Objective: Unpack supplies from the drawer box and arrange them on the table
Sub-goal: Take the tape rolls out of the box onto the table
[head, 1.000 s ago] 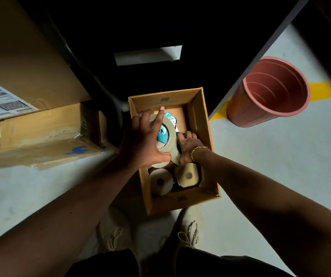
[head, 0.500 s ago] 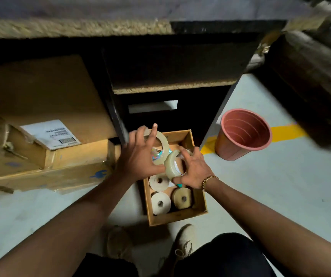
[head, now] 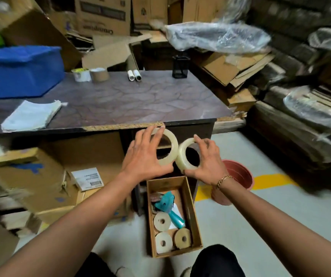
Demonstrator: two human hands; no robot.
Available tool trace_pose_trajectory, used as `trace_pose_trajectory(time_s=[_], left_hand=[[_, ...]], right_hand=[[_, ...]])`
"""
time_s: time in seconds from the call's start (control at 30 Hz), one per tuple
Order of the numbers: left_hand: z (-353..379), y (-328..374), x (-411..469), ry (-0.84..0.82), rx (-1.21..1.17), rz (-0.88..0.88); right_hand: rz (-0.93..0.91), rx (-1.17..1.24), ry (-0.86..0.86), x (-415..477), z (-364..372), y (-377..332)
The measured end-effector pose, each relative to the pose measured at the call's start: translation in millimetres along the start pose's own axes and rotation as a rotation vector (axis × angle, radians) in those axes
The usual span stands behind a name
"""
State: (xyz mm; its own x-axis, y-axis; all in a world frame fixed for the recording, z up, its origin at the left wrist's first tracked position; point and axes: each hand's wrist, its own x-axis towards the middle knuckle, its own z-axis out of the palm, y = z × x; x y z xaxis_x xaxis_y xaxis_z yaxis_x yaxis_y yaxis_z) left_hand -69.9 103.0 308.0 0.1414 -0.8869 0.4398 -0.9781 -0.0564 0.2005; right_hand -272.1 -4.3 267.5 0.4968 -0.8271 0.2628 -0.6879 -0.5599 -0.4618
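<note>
My left hand (head: 142,156) grips a clear tape roll (head: 169,148) and my right hand (head: 205,161) grips a second clear tape roll (head: 182,156). Both rolls are raised side by side, just below the front edge of the dark table (head: 120,100). Beneath them on the floor sits the open cardboard drawer box (head: 189,200). Inside it lie a teal tape dispenser (head: 168,204) and three paper rolls, one being (head: 161,221). On the table's far side stand two tape rolls (head: 89,74), two small white tubes (head: 134,75) and a black mesh pen holder (head: 180,66).
A blue bin (head: 19,70) and a folded white cloth (head: 30,115) occupy the table's left part. Cardboard boxes (head: 40,176) are stacked under and left of the table. A terracotta pot (head: 238,176) stands on the floor at right. Wrapped bundles line the right side.
Both hands lifted the two tape rolls out of the box, up to table-edge height. The view tilted up from the box to the tabletop.
</note>
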Motion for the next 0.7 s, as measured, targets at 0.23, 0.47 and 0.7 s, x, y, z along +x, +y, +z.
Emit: trace_pose_trajectory(time_s=[0.23, 0.47, 0.7], left_hand=[[-44.4, 7.5, 68.2, 0.056, -0.128, -0.052], [-44.5, 16.9, 157.9, -0.086, -0.179, -0.16], [-16.1, 34.6, 206.0, -0.197, -0.143, -0.221]], right_hand=[[-0.066, 0.07, 0.189, 44.4, -74.4, -15.9], [0.034, -0.057, 0.117, 127.4, -121.0, -8.8], [0.119, -0.153, -0.017, 174.3, -134.5, 11.8]])
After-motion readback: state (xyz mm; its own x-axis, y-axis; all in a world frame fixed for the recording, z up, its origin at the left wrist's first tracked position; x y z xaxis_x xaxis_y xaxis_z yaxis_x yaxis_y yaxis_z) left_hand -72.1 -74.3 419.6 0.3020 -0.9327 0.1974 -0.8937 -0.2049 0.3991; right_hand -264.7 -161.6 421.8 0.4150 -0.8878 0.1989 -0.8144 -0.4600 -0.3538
